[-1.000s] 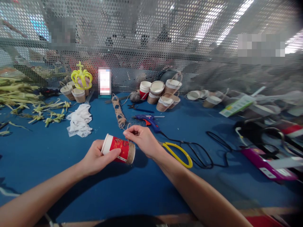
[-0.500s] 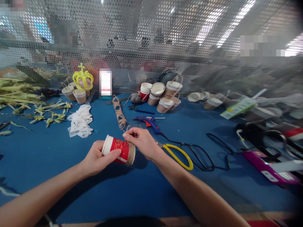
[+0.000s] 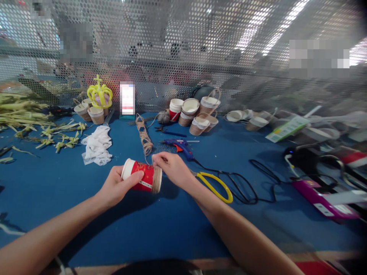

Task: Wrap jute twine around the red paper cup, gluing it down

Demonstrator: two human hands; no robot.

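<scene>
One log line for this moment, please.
left hand: holding red-and-white cup | right hand: at wound twine | glue gun: on table

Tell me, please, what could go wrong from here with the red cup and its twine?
The twine wound round the end of the red cup might loosen or sit unevenly if the right hand slackens. The left hand grips the cup's side with the thumb on top, so a hard squeeze could dent it. The blue glue gun lies just beyond the right hand; if it is hot, which I cannot tell, a careless reach might burn.
</scene>
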